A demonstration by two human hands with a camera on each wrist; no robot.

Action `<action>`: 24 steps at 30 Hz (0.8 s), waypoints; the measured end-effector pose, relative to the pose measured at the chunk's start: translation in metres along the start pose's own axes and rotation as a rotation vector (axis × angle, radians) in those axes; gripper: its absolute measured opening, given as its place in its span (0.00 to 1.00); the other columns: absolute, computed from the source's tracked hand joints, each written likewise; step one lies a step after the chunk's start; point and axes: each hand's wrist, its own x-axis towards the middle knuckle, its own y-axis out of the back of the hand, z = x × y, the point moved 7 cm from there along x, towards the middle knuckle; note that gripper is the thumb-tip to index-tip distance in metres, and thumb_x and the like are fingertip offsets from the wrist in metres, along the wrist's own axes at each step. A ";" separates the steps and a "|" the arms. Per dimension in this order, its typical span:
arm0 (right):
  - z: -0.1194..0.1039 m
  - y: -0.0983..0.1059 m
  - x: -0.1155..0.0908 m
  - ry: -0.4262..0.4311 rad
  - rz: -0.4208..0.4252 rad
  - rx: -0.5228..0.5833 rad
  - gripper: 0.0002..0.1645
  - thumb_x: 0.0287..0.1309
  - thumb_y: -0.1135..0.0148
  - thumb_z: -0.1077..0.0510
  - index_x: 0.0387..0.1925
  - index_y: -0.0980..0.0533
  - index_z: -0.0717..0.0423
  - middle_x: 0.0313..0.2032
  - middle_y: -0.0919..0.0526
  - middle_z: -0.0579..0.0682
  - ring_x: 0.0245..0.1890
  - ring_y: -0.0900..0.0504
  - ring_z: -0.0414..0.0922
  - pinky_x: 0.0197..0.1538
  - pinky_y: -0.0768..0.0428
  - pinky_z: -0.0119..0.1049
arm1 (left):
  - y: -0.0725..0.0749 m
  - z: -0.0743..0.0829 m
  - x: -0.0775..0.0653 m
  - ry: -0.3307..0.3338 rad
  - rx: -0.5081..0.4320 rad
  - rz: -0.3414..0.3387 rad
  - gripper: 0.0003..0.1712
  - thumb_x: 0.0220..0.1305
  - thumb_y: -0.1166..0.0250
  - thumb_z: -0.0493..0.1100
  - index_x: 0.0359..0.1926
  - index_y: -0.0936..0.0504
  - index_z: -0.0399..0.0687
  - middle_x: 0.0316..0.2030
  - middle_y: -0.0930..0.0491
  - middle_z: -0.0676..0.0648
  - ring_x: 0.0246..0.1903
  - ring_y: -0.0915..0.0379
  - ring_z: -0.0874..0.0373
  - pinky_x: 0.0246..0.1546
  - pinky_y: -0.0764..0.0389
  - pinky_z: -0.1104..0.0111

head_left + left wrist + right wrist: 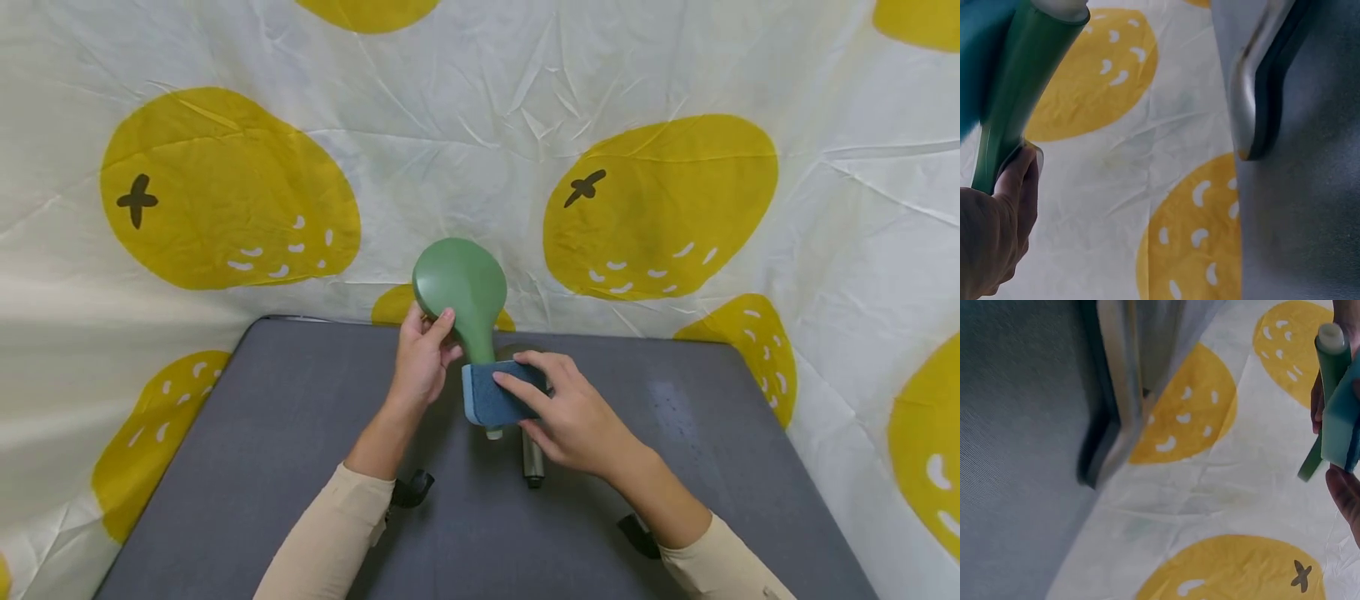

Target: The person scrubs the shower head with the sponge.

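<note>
A green shower head (459, 287) is held up over the table, its round back facing the head camera and its handle pointing down. My left hand (422, 362) grips it at the lower left of the round part, thumb on the near side. Against the handle lies a blue sponge (498, 404) with a darker rough face, which my right hand (576, 412) holds between thumb and fingers. The handle's whitish end (1063, 7) shows in the left wrist view. In the right wrist view the sponge (1340, 425) touches the handle (1333, 369).
On the dark grey table (315, 400) lies a second, metallic shower head (532, 458), partly hidden behind the sponge and right hand. Behind the table hangs a white cloth (450, 108) with yellow fruit shapes. Black straps (412, 489) show by both wrists.
</note>
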 end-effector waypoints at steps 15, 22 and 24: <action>0.040 0.018 0.025 -0.137 0.093 -0.058 0.44 0.54 0.22 0.58 0.71 0.31 0.54 0.63 0.29 0.68 0.61 0.27 0.64 0.58 0.20 0.58 | 0.002 -0.005 -0.007 0.060 0.097 0.001 0.24 0.78 0.46 0.35 0.72 0.33 0.42 0.39 0.17 0.52 0.32 0.17 0.62 0.25 0.18 0.72; 0.055 0.021 0.009 -0.199 0.111 -0.040 0.45 0.52 0.20 0.59 0.71 0.30 0.55 0.62 0.29 0.70 0.62 0.29 0.63 0.58 0.21 0.60 | 0.015 -0.008 -0.008 0.075 0.205 0.016 0.20 0.78 0.44 0.36 0.66 0.29 0.37 0.39 0.15 0.53 0.33 0.17 0.63 0.27 0.15 0.70; 0.059 0.022 0.003 -0.211 0.112 -0.036 0.45 0.51 0.20 0.59 0.70 0.29 0.56 0.61 0.29 0.70 0.61 0.29 0.64 0.58 0.21 0.60 | 0.021 -0.009 -0.009 0.080 0.250 0.032 0.19 0.77 0.43 0.35 0.65 0.28 0.36 0.38 0.15 0.52 0.32 0.18 0.63 0.26 0.16 0.71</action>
